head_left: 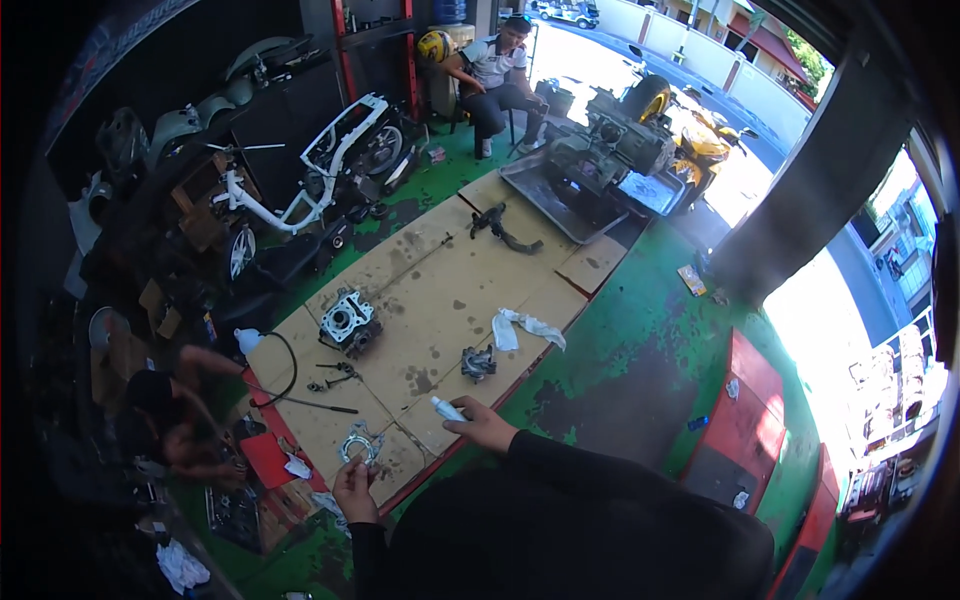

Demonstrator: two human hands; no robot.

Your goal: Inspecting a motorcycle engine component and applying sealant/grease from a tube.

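Between the fingers of my left hand [354, 490] is a ring-shaped metal gasket or flange [361, 443], held upright at the near edge of the table. My right hand [487, 428], closed around a small white tube [446, 408], is a short way to the right. Cardboard [405, 300] with dark oil stains covers the tabletop under both. Just past my right hand sits a small metal carburetor-like part [478, 363]. A larger engine cylinder part [350, 318] stands farther left, with small metal brackets [334, 376] nearer me.
White rags [525, 328] lie at the table's right edge. A black hose [295, 365] curls over its left side, where another person [170, 420] crouches. Beyond the far end, an engine [620, 140] rests over a metal tray [570, 205]. A person [500, 75] sits at the back.
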